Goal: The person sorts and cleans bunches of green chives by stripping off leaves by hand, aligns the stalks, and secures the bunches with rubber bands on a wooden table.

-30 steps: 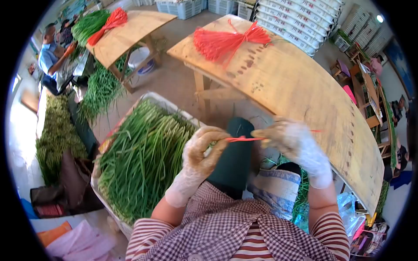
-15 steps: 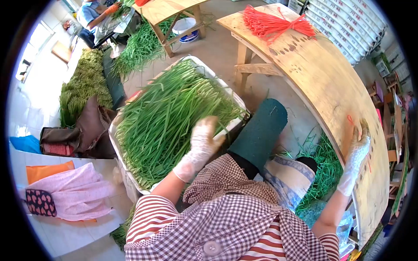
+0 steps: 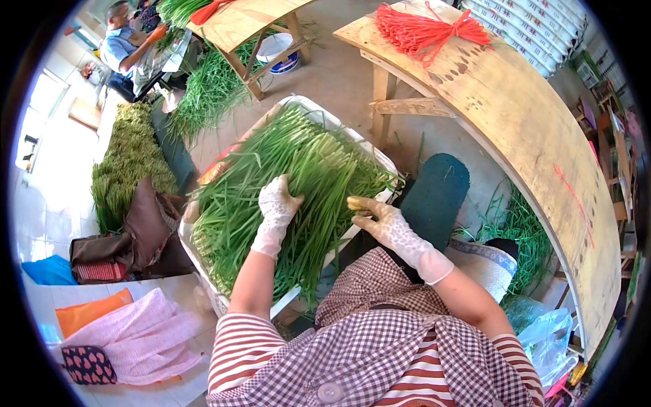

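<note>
A white crate point(image 3: 371, 150) in front of me is heaped with long green chives point(image 3: 237, 197), pale stem ends toward the far right. My left hand point(image 3: 277, 205), in a whitish glove, is closed around some of the leaves near the middle of the heap. Leaves hang over the crate's near rim beside it. At the heap's right side is my gloved right hand point(image 3: 390, 229), its thumb and fingers apart and the yellowed fingertips beside the leaves. Whether they touch the leaves I cannot tell. On the wooden table point(image 3: 515, 115) lies a single red tie point(image 3: 575, 203).
A bundle of red ties point(image 3: 430, 30) lies at the table's far end. Loose greens point(image 3: 525, 237) are heaped below it. Another person point(image 3: 129, 51) sits at the far left near a second table point(image 3: 244, 20) and a white bucket point(image 3: 277, 49). A dark green pad point(image 3: 437, 197) covers my leg.
My right hand has left the table and come over to the crate. My left hand has moved left and closed on chives, and leaves now spill over the near rim. The red tie stays on the table.
</note>
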Available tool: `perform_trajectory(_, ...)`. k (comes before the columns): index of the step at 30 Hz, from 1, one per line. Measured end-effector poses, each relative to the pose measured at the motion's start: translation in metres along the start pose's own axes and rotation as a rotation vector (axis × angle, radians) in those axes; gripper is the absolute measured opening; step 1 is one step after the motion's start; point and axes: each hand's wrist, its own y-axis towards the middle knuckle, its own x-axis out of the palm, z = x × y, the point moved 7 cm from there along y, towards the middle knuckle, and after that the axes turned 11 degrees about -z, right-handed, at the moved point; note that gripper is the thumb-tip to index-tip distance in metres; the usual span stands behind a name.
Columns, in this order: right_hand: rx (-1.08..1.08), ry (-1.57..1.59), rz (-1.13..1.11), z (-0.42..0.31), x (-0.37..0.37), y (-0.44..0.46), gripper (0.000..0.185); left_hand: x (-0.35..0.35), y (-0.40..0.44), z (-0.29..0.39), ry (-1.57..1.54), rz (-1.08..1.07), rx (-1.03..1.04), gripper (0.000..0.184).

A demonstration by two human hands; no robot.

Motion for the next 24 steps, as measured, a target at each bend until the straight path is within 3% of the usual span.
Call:
perform_trajectory(4, -0.018, 0.572, 0.132, 0.033, 0.022, 0.047, 0.077, -0.024, -0.027, 0.008, -0.056, 0.204, 0.044, 0.056)
perform_trajectory(7, 0.128, 0.697, 0.234, -0.012, 0.035, 0.067, 0.088, -0.029, -0.053, 0.030, 0.011, 0.247, 0.056, 0.059)
perform_trajectory(8, 0.244, 0.499, 0.387, -0.013, 0.032, 0.075, 0.081, -0.026, -0.061, 0.037, -0.005, 0.224, 0.084, 0.062)
perform_trajectory(11, 0.126, 0.760, 0.506, 0.049, 0.033, 0.117, 0.061, -0.024, -0.071, 0.047, -0.116, 0.146, 0.127, 0.069)
perform_trajectory(12, -0.002, 1.083, 0.475, 0.051, 0.036, 0.118, 0.040, -0.031, -0.068, 0.046, -0.173, 0.173, 0.164, 0.071)
perform_trajectory(15, 0.084, 0.752, 0.585, 0.051, 0.021, 0.100, 0.032, -0.059, -0.052, 0.052, -0.207, 0.274, 0.266, 0.065)
perform_trajectory(16, -0.085, 0.742, 0.577, 0.068, 0.018, 0.110, 0.031, -0.064, -0.043, 0.057, -0.168, 0.257, 0.280, 0.063)
perform_trajectory(19, -0.182, 0.678, 0.573, 0.065, 0.004, 0.111, 0.031, -0.055, -0.012, 0.062, -0.083, 0.127, 0.240, 0.057)
perform_trajectory(21, -0.191, 0.953, 0.535, 0.069, 0.007, 0.117, 0.039, -0.027, 0.008, 0.057, 0.065, 0.002, 0.181, 0.055)
perform_trajectory(22, -0.197, 1.090, 0.512, 0.070, 0.009, 0.120, 0.043, -0.007, 0.014, 0.050, -0.099, -0.082, 0.160, 0.049)
perform_trajectory(24, -0.219, 1.263, 0.390, 0.064, 0.011, 0.123, 0.053, 0.005, 0.016, 0.052, -0.136, -0.092, 0.166, 0.045)
